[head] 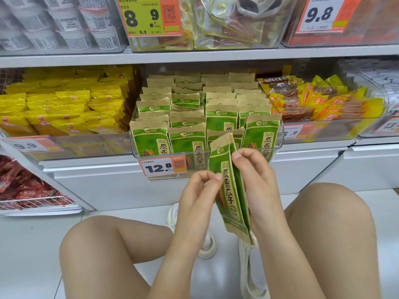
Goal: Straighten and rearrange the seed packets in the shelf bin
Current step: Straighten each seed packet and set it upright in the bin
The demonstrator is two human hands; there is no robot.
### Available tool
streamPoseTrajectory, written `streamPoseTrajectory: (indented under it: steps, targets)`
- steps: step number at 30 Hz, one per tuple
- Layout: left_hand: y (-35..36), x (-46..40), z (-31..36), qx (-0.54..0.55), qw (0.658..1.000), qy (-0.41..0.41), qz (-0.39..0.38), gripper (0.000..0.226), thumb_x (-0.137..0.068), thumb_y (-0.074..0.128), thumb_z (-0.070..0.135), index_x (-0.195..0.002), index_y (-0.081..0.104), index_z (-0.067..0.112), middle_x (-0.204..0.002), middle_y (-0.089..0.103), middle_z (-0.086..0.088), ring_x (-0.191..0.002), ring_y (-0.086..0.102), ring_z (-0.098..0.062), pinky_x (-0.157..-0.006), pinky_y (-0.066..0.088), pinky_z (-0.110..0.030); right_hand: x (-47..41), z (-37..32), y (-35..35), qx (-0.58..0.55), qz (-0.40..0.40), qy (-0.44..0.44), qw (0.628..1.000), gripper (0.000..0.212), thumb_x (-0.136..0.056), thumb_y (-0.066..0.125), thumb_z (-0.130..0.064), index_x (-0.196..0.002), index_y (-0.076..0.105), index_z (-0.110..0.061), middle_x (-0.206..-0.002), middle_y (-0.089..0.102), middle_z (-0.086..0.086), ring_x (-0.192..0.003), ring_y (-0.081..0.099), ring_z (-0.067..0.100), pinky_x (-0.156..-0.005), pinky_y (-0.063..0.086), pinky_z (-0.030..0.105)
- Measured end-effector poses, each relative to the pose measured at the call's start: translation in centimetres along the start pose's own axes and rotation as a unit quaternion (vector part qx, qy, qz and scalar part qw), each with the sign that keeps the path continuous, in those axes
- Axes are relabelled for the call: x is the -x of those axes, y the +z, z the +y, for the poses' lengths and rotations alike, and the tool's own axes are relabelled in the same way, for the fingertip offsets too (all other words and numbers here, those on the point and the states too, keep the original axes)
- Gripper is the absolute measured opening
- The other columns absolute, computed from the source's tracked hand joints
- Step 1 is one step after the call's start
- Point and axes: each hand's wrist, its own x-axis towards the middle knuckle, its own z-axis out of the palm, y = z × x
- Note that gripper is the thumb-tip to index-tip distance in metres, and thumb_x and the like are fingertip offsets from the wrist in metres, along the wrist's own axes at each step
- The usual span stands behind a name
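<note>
A person squats in front of a grey shop shelf (194, 57), bare knees (97, 244) wide apart at the near edge of the view. Straight ahead sits a clear plastic shelf bin (278, 145) packed with rows of upright green-and-tan paper seed packets (221, 117), and an orange-and-white price tag reading 12.8 (162, 166) hangs on its front lip. Left of it is a clear tray of yellow snack packets (64, 108); right of it, a tray of orange and yellow wrapped strips (319, 102). The shelf above carries white tubs (64, 22) and big orange price cards (149, 16).

Just in front of the bin, below its rim and over the floor, two or three green seed packets held edge-on (231, 190) stand upright and slightly tilted, outside the bin. The right hand (257, 184) is wrapped round their right side, thumb curled over the upper edge. The left hand (194, 203) pinches their left edge between thumb and bent fingertips, the remaining fingers curled in.
</note>
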Motion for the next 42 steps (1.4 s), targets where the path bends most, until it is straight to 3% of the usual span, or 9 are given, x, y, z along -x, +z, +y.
streamPoseTrajectory:
  steps: [6,9,14,18,23,28,33,37,42]
  targets:
    - [0.1,-0.2,-0.1,-0.003,1.000,0.004,-0.018,0.056,-0.055,0.078,0.043,-0.096,0.051,0.015,-0.089,0.069,0.009,-0.087,0.063,-0.010,-0.068,0.050,-0.016,0.3,-0.1,-0.2,-0.035,-0.023,0.022,0.999,0.004,-0.078,0.067,-0.026,-0.077,0.070,-0.024,-0.090,0.066,0.011,-0.090,0.062,0.026,-0.083,0.052,0.045]
    - [-0.1,-0.3,-0.1,-0.021,1.000,0.016,-0.003,0.055,-0.054,0.075,0.045,-0.095,0.052,0.017,-0.086,0.069,0.011,-0.085,0.065,-0.010,-0.067,0.050,-0.017,0.4,0.0,-0.6,-0.012,-0.026,0.031,0.999,0.005,-0.086,0.069,-0.018,-0.081,0.069,-0.018,-0.095,0.069,0.013,-0.092,0.063,0.023,-0.088,0.051,0.043]
    - [-0.7,-0.4,0.0,-0.035,0.999,0.021,-0.027,0.049,-0.058,0.073,0.044,-0.094,0.055,0.017,-0.091,0.071,0.009,-0.084,0.065,-0.008,-0.069,0.050,-0.018,0.8,0.1,-1.0,-0.030,-0.013,0.032,0.999,0.020,-0.092,0.058,-0.009,-0.073,0.061,-0.008,-0.084,0.065,0.014,-0.077,0.062,0.014,-0.068,0.052,0.020]
    - [-0.7,-0.5,-0.1,0.002,1.000,0.010,-0.026,0.050,-0.057,0.073,0.042,-0.093,0.054,0.013,-0.081,0.069,0.010,-0.074,0.064,-0.005,-0.070,0.052,-0.020,0.6,0.3,-1.0,-0.015,-0.021,0.015,1.000,0.014,-0.090,0.060,-0.008,-0.077,0.065,-0.009,-0.083,0.067,0.009,-0.080,0.062,0.014,-0.077,0.052,0.023]
    - [-1.0,-0.9,0.2,0.020,0.997,0.024,0.064,0.033,-0.070,0.072,0.028,-0.093,0.055,0.012,-0.088,0.070,0.003,-0.077,0.066,-0.009,-0.072,0.054,-0.023,1.7,0.9,-1.8,0.077,-0.068,0.024,0.994,0.011,-0.083,0.070,-0.007,-0.092,0.068,-0.014,-0.092,0.072,0.000,-0.086,0.066,0.007,-0.078,0.052,0.021]
    - [-1.6,-1.1,1.0,0.023,0.991,0.042,0.128,0.023,-0.082,0.075,0.018,-0.092,0.055,0.013,-0.077,0.066,0.012,-0.073,0.063,-0.004,-0.076,0.053,-0.027,3.2,1.2,-2.7,0.132,-0.117,0.053,0.983,0.006,-0.079,0.073,-0.009,-0.078,0.069,-0.013,-0.074,0.070,-0.004,-0.070,0.063,0.010,-0.069,0.049,0.018]
    - [-1.8,-0.9,1.6,0.016,0.990,0.041,0.131,0.025,-0.076,0.072,0.029,-0.090,0.056,0.015,-0.080,0.066,0.009,-0.075,0.062,-0.006,-0.077,0.055,-0.029,3.4,1.0,-2.9,0.126,-0.140,0.044,0.981,0.009,-0.084,0.069,-0.011,-0.076,0.070,-0.011,-0.071,0.070,-0.001,-0.068,0.062,0.009,-0.067,0.045,0.014]
    - [-1.8,-0.8,1.6,0.025,0.992,0.023,0.118,0.009,-0.091,0.064,0.017,-0.090,0.055,0.015,-0.078,0.067,0.009,-0.074,0.063,-0.005,-0.074,0.054,-0.024,3.4,1.2,-3.1,0.151,-0.155,0.011,0.976,0.011,-0.088,0.069,-0.019,-0.077,0.071,-0.015,-0.079,0.073,-0.002,-0.078,0.066,0.010,-0.074,0.047,0.018]
    - [-1.9,-0.6,1.1,0.063,0.992,0.007,0.105,0.026,-0.079,0.065,0.029,-0.100,0.058,0.015,-0.096,0.069,0.001,-0.089,0.065,-0.014,-0.073,0.051,-0.028,3.4,2.2,-3.0,0.106,-0.177,0.005,0.979,0.016,-0.084,0.058,-0.027,-0.071,0.067,-0.023,-0.114,0.068,-0.017,-0.124,0.052,-0.002,-0.093,0.042,0.011]
